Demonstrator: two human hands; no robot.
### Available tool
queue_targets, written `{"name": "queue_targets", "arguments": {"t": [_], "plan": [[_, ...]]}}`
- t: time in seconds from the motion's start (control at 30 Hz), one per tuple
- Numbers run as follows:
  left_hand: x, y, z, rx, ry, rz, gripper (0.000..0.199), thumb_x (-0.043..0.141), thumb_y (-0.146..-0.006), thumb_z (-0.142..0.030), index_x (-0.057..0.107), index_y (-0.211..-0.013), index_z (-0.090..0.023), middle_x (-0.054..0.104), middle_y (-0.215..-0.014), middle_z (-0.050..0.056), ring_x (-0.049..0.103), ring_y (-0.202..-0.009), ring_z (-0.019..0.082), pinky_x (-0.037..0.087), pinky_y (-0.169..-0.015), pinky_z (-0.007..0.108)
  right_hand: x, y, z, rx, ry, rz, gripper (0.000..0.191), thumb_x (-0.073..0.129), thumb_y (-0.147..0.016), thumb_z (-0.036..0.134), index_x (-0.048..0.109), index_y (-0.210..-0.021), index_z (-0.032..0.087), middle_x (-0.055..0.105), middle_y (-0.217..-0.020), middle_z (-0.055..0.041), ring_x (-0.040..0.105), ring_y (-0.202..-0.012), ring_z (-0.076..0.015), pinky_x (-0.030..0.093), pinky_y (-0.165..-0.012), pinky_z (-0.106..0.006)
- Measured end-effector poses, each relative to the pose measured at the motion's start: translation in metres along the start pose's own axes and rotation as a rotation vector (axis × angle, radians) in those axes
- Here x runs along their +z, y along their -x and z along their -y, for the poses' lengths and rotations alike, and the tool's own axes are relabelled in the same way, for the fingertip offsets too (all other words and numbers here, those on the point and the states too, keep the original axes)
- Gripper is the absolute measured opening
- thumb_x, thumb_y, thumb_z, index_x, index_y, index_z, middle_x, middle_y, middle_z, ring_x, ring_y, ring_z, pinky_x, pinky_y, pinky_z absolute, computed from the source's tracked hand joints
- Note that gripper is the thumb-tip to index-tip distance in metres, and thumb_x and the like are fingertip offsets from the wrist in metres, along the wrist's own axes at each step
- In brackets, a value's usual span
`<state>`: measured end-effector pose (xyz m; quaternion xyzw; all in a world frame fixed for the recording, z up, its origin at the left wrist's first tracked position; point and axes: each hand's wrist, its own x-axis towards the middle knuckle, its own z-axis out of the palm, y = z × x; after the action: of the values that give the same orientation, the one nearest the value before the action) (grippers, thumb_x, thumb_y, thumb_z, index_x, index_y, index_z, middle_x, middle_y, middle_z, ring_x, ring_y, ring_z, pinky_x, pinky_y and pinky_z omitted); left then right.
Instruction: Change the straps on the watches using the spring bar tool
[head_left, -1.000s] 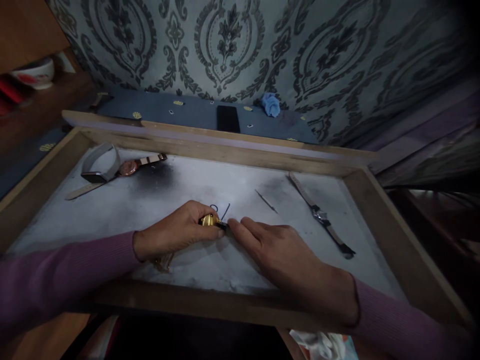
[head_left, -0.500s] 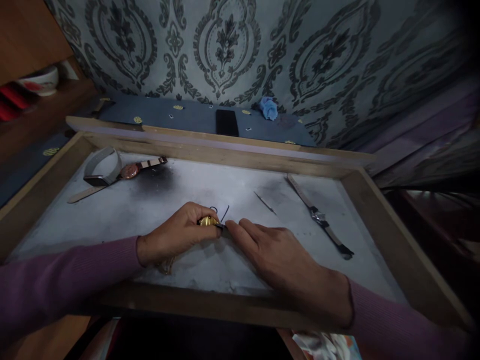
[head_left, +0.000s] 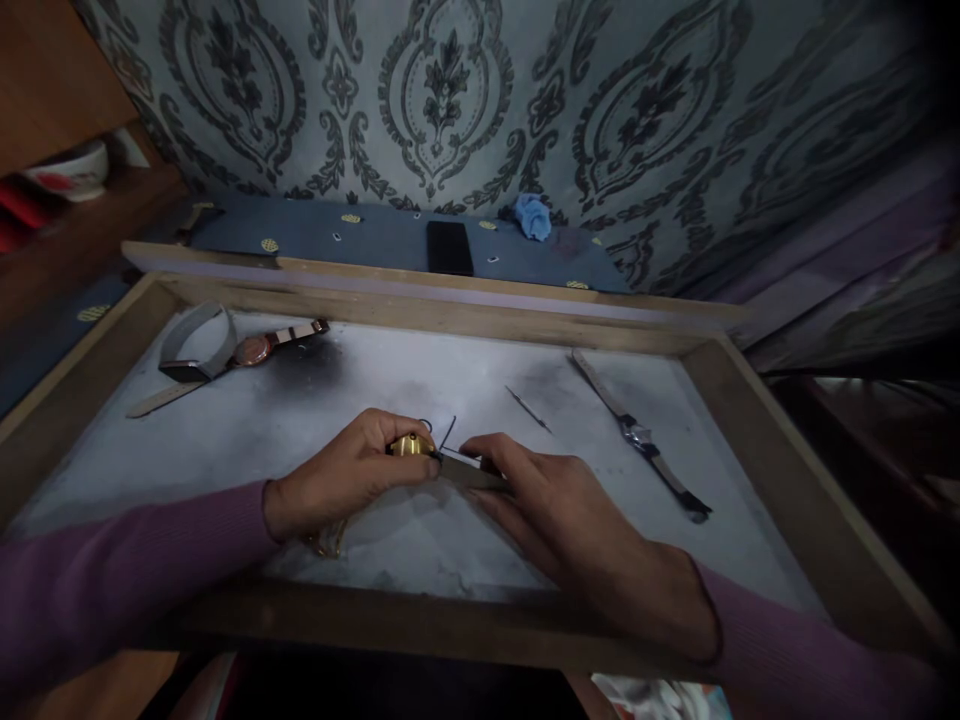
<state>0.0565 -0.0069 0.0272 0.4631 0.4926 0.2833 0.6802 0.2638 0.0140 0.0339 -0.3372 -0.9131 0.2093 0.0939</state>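
My left hand (head_left: 356,462) is closed, pinching a gold watch (head_left: 412,446) between thumb and fingers. Below that hand, a gold bracelet (head_left: 328,540) rests on the white surface. A flat grey strip (head_left: 474,474), its exact kind unclear, spans from the watch's edge to my right hand (head_left: 559,500). The right thumb and fingers grip its other end. Just behind the watch lie a small dark ring (head_left: 426,425) and a thin dark stick (head_left: 448,432). A slim, pointed metal tool (head_left: 529,409) lies beyond my right fingers.
A wooden-framed tray (head_left: 450,625) surrounds the work. At its left lie a smartwatch (head_left: 196,345) and a brown-dialed watch (head_left: 253,350); a strap watch (head_left: 637,434) lies right. Behind the tray are a black phone (head_left: 449,248) and a crumpled blue thing (head_left: 533,217).
My right hand has shifted slightly right along the grey strip and its fingers have parted, showing more of the strip. My left hand keeps its grip on the watch; the view has shifted slightly.
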Motion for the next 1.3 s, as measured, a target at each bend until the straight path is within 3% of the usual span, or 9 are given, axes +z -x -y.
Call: {"name": "queue_targets", "arguments": {"t": [0.27,0.4,0.6,0.8,1.3], "plan": [[-0.0007,-0.0019,0.0012,0.032,-0.023,0.007,0.015,0.06,-0.076,-0.027,0.057,-0.072,-0.013,0.038,-0.059,-0.006,0.031,-0.056,0.006,0.023,-0.052,0.02,0.0001,-0.0033,0.0014,-0.01,0.106,0.11,0.014,0.048,-0.09,0.012,0.052,-0.103,0.015,0.07,-0.084,-0.0046,0.066,-0.067,-0.016,0.043,-0.054,-0.024],[-0.0008,-0.0026,0.0013,0.033,-0.016,0.006,0.015,0.06,-0.076,-0.026,0.056,-0.07,-0.013,0.038,-0.059,-0.006,0.031,-0.056,0.006,0.024,-0.053,0.021,0.0013,-0.002,0.0007,-0.072,0.175,0.081,0.015,0.046,-0.091,0.011,0.052,-0.104,0.015,0.067,-0.081,-0.0024,0.064,-0.066,-0.0142,0.042,-0.054,-0.023],[-0.0013,-0.0018,0.0029,0.044,-0.012,0.023,0.015,0.06,-0.075,-0.026,0.054,-0.069,-0.014,0.036,-0.059,-0.006,0.03,-0.056,0.007,0.023,-0.053,0.021,0.0004,-0.0007,-0.0017,-0.224,0.404,-0.026,0.034,0.038,-0.084,-0.002,0.049,-0.112,0.013,0.06,-0.072,0.0003,0.054,-0.056,-0.0124,0.034,-0.048,-0.024],[-0.0001,-0.0033,0.0005,0.043,-0.003,0.019,0.014,0.06,-0.073,-0.025,0.054,-0.069,-0.013,0.037,-0.059,-0.006,0.031,-0.057,0.006,0.023,-0.053,0.022,0.0002,0.0012,-0.0034,-0.306,0.573,-0.127,0.033,0.037,-0.085,-0.001,0.046,-0.113,0.013,0.056,-0.068,0.0004,0.047,-0.053,-0.0125,0.029,-0.048,-0.026],[0.0001,-0.0019,0.0006,0.049,-0.06,0.055,0.013,0.057,-0.074,-0.024,0.054,-0.071,-0.012,0.036,-0.06,-0.007,0.03,-0.056,0.006,0.024,-0.052,0.02,-0.006,0.0002,-0.0049,-0.364,0.627,-0.064,0.037,0.039,-0.082,-0.003,0.044,-0.115,0.013,0.059,-0.073,-0.0002,0.052,-0.056,-0.0142,0.031,-0.047,-0.028]]}}
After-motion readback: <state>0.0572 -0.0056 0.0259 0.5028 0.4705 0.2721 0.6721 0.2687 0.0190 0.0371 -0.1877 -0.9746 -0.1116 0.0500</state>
